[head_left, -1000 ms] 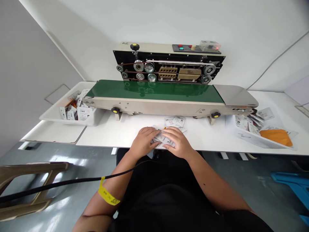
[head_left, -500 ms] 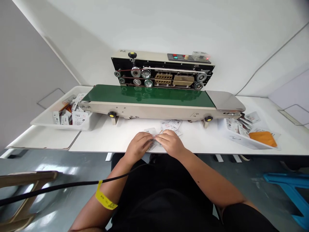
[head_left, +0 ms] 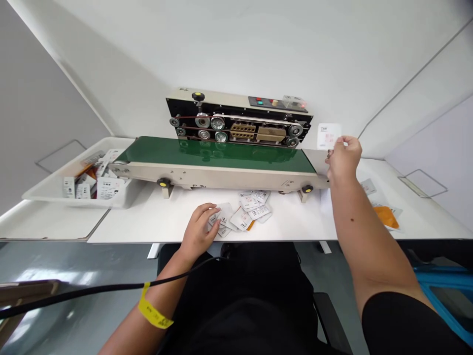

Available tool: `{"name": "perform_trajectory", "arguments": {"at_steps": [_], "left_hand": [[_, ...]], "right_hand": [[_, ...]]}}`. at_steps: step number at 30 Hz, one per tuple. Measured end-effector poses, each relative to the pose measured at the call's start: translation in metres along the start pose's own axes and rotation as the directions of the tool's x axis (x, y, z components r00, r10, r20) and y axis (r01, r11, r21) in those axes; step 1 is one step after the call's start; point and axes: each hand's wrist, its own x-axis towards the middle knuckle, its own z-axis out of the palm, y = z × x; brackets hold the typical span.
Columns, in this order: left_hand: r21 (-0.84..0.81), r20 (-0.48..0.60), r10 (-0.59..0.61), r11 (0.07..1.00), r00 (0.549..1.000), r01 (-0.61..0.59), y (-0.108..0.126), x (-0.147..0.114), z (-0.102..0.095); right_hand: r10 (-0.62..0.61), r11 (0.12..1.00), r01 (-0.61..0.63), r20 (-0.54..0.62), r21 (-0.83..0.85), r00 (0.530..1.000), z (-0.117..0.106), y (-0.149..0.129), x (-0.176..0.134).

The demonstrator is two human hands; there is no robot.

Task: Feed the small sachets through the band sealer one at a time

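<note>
My right hand point(head_left: 344, 157) is raised at the right end of the machine, pinching a flat white sachet point(head_left: 328, 136) by its lower right corner. The sachet stands upright, its printed face with a pinkish mark towards me. Near the table's front edge, my left hand point(head_left: 201, 229) is at the left side of a loose pile of white printed sachets point(head_left: 249, 199). Its thumb and fingers are apart, with sachets lying between and under them. One sachet in the pile point(head_left: 242, 218) shows an orange edge.
Behind the pile stands a band sealer point(head_left: 240, 118) with a green conveyor belt point(head_left: 221, 155). To its left, a white plastic bin point(head_left: 125, 199) holds several sachets. An orange packet point(head_left: 386, 217) lies at the right, partly behind my forearm. A black cable point(head_left: 111, 288) crosses my left forearm.
My hands were together over the pile. The right has moved up and right, now holding a sachet, while the left has stayed by the pile with its fingers parted. The view has shifted slightly.
</note>
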Motion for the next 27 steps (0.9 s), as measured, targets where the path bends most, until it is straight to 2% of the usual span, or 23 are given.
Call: {"name": "perform_trajectory", "arguments": {"at_steps": [1,2,3,4,10,16,17,18,19,20,21,22,23,24,25,26,27], "left_hand": [[0.003,-0.001,0.0,1.0,1.0,0.0,0.0,0.0,0.0],[0.005,-0.001,0.0,1.0,1.0,0.0,0.0,0.0,0.0],[0.005,0.0,0.001,1.0,1.0,-0.001,0.0,0.001,0.0],[0.004,0.001,0.003,1.0,1.0,-0.003,0.0,0.001,-0.001],[-0.001,0.009,0.004,1.0,1.0,-0.004,-0.001,0.0,0.0],[0.03,0.026,-0.012,0.999,1.0,0.011,-0.001,0.0,0.001],[0.03,0.033,-0.021,0.999,0.999,0.02,-0.001,0.001,0.001],[0.033,0.046,-0.032,0.999,0.998,0.031,-0.001,0.002,0.0],[0.041,0.066,-0.047,0.998,0.997,0.044,-0.001,0.003,0.0],[0.053,0.096,-0.064,0.997,0.993,0.059,-0.001,0.004,0.0],[0.07,0.134,-0.081,0.995,0.988,0.073,0.0,0.006,0.0],[0.089,0.179,-0.098,0.993,0.979,0.083,0.0,0.008,0.0],[0.109,0.226,-0.112,0.99,0.968,0.089,0.001,0.009,0.001],[0.128,0.272,-0.122,0.988,0.954,0.09,0.002,0.01,0.002],[0.147,0.314,-0.131,0.985,0.94,0.088,0.003,0.011,0.003],[0.166,0.35,-0.137,0.983,0.927,0.082,0.005,0.012,0.004],[0.184,0.376,-0.142,0.98,0.916,0.076,0.006,0.012,0.005]], "right_hand": [[0.147,0.987,-0.146,-0.02,0.063,0.989,0.001,0.002,0.013],[0.284,0.952,-0.282,-0.002,0.121,0.959,0.003,0.003,0.021],[0.374,0.914,-0.376,0.04,0.156,0.926,0.005,0.003,0.026],[0.411,0.892,-0.422,0.095,0.163,0.907,0.007,0.003,0.027],[0.471,0.842,-0.518,0.266,0.149,0.841,0.028,-0.006,0.02],[0.473,0.841,-0.53,0.322,0.112,0.82,0.055,-0.014,0.022],[0.428,0.878,-0.469,0.285,0.094,0.858,0.056,-0.015,0.017],[0.336,0.933,-0.355,0.211,0.063,0.918,0.054,-0.016,0.008],[0.199,0.979,-0.202,0.115,0.016,0.973,0.052,-0.017,-0.005],[0.038,0.998,-0.037,0.02,-0.046,0.999,0.049,-0.017,-0.024],[-0.115,0.988,0.109,-0.051,-0.107,0.992,0.046,-0.016,-0.047],[-0.226,0.966,0.217,-0.053,-0.138,0.973,0.043,-0.014,-0.074],[-0.274,0.953,0.272,-0.001,-0.134,0.962,0.041,-0.011,-0.104],[-0.336,0.93,0.351,0.133,-0.11,0.932,0.041,-0.007,-0.135],[-0.448,0.865,0.5,0.38,-0.045,0.809,0.041,-0.002,-0.166],[-0.508,0.792,0.61,0.591,0.034,0.626,0.043,0.004,-0.194],[-0.5,0.748,0.66,0.714,0.071,0.49,0.045,0.009,-0.219]]}}
